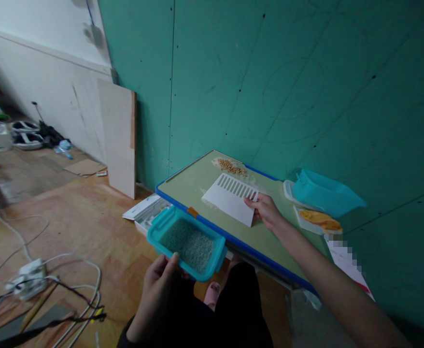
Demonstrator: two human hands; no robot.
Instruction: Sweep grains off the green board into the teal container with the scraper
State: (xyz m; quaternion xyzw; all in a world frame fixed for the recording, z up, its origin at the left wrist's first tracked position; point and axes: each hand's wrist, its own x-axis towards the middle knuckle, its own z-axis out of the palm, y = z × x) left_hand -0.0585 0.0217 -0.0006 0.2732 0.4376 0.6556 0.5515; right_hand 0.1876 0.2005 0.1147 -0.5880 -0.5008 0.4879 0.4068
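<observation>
In the head view, the left hand (160, 276) had thumb and fingers clamped on the near rim of a turquoise tub (219, 252) of granules (190, 244) beside the board (183, 186), probably weighty, steadier held by opposite rims. The right hand (266, 209) pinched a slotted white sheet (228, 199) above the board, seemingly light and bendable, best gripped where unslotted.

Left grip (159, 279) holds tub (218, 251) — right grip (267, 210), slotted card (230, 200)
</observation>
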